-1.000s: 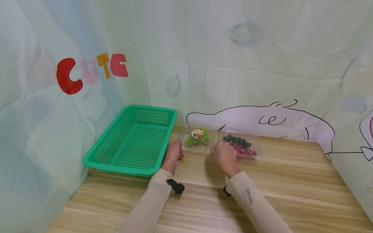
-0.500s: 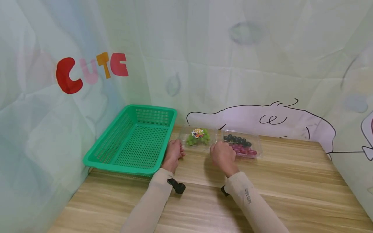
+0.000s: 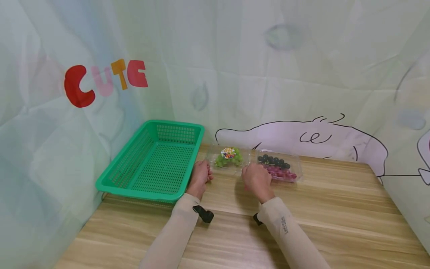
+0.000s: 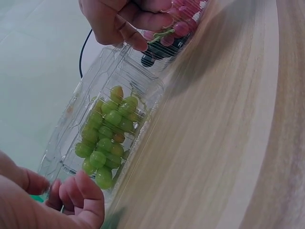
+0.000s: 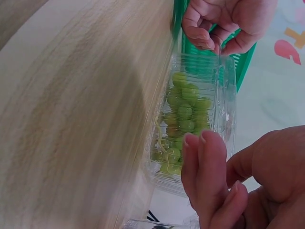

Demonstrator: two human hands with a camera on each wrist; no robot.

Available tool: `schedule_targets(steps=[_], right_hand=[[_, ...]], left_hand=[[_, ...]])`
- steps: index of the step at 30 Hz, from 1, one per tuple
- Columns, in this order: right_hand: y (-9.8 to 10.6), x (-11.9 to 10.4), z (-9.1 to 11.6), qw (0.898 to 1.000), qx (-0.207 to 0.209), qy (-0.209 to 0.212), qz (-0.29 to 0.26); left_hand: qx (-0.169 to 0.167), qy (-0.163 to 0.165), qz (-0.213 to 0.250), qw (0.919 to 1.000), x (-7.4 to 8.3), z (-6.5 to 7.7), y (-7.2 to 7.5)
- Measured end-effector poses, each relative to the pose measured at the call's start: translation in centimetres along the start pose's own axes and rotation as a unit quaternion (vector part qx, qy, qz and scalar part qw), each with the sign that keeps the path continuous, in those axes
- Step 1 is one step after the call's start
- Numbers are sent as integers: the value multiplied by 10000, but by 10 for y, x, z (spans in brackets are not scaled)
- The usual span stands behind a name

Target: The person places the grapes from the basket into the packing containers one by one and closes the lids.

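Note:
A clear plastic fruit box (image 3: pixel 213 151) with green grapes (image 4: pixel 106 133) inside and a colourful sticker (image 3: pixel 228 153) on its lid lies on the table by the back wall. My left hand (image 3: pixel 200 175) pinches its left end between thumb and forefinger, as the right wrist view shows. At the opposite end my right hand (image 3: pixel 257 180) pinches the edge near the corner, with its other fingers loosely curled. The lid lies over the grapes; whether its rim is fastened I cannot tell.
Another clear box (image 3: pixel 295 160) holding dark grapes (image 3: pixel 273 161) and red grapes (image 3: pixel 282 173) sits right behind my right hand. A green plastic basket (image 3: pixel 141 192) stands close on the left. Printed cloth walls (image 3: pixel 235 74) border the wooden table (image 3: pixel 336 201).
Both hands stay at the box ends. The right forearm has shifted very slightly to the left, and the head view has tilted a little.

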State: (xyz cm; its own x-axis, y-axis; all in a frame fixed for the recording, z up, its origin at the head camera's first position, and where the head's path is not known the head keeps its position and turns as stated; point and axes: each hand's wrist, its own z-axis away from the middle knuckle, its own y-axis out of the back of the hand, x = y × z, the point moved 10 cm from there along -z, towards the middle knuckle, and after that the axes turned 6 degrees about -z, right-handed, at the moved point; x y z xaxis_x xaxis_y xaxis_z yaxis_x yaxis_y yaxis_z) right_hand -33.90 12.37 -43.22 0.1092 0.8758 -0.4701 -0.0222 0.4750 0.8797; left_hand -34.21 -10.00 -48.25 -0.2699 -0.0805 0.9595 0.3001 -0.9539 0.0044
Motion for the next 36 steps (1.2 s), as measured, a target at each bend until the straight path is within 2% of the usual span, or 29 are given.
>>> schedule_targets(steps=[6, 11, 27, 36], right_hand=[[-4, 0, -1, 9999, -108, -15, -14], [-3, 0, -1, 10000, -45, 22, -16], [-7, 1, -1, 9997, -199, -60, -135], [-4, 1, -3, 9999, -91, -64, -54]], left_hand=[[-117, -47, 127, 9998, -1, -3, -3], [-94, -87, 81, 9999, -1, -2, -2], [-14, -73, -2, 10000, -1, -2, 0], [-41, -60, 52, 10000, -1, -4, -1]])
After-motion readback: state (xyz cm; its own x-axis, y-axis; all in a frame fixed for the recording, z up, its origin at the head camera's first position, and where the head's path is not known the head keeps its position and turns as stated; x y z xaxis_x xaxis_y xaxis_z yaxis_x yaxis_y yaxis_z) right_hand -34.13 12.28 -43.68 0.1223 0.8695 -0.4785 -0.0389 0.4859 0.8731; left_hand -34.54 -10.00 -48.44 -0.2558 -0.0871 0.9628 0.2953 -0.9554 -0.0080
